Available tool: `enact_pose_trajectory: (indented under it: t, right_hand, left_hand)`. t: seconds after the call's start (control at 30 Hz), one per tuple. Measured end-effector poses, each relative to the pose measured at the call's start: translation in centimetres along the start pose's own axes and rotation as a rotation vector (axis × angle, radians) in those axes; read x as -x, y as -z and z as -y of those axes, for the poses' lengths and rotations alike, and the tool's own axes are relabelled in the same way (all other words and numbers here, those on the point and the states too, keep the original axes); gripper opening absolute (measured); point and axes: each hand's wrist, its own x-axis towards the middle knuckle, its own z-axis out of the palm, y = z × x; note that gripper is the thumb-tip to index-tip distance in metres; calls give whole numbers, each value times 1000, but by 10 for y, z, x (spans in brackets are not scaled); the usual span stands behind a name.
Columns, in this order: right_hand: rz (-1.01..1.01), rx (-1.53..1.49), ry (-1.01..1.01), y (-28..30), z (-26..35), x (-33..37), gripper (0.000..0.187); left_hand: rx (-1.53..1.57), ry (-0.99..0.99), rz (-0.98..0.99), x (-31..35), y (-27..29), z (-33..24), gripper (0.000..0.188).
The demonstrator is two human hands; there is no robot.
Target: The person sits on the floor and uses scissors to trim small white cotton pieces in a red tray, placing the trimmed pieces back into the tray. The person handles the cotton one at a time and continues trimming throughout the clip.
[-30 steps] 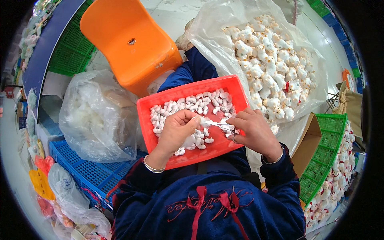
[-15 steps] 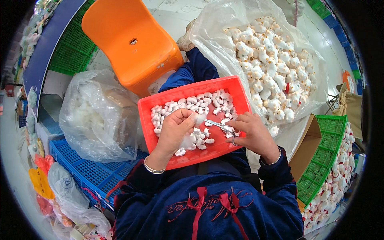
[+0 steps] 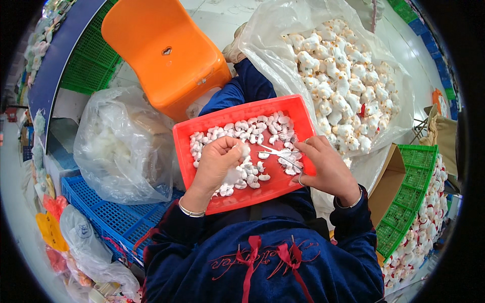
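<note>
Up to the upper right first, to a huge clear plastic bag (image 3: 268, 55), wide open and heaped with white plush figures (image 3: 343, 91) dotted with orange. Across to the left, to a bright orange chair (image 3: 166, 65) with a little hole in it. Just below, to a second clear bag (image 3: 118, 174), bulging with pale filling, right by a blue crate (image 3: 121, 217). Over on the far right, to a green crate (image 3: 411, 187) beside a cardboard box (image 3: 386, 179).

Now into the middle, to the red tray (image 3: 275, 177), slanting in front of the body.

Closer in, to the right hand (image 3: 326, 169) at the tray's right side: holding slim metal scissors (image 3: 283, 155), one loop round the thumb, with the blades apart in a narrow V and pointing left over the tray. Opposite, to the left hand (image 3: 216, 161), over the tray's left half: pinching a wisp of white fluff (image 3: 245, 150) between thumb and fingertips, just clear of the blade tips. On each wrist, a silvery bracelet (image 3: 192, 209).

Smaller again, to the curved white pieces (image 3: 217, 135), strewn thickly along the far and left sides of the tray. And below the left palm, a second pale tuft (image 3: 231, 177); held or lying loose, impossible to tell.
</note>
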Motion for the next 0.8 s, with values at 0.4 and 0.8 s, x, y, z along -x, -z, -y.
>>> enact_pose_trajectory:
  t: [0.4,0.8]
  right_hand:
    - [41,58,72,-4,1,-1,43]
    - [-32,87,49,6,7,-3,56]
  left_hand:
    - [-19,-88,26,7,-14,-6,14]
    - [-13,-72,-21,5,-8,-5,11]
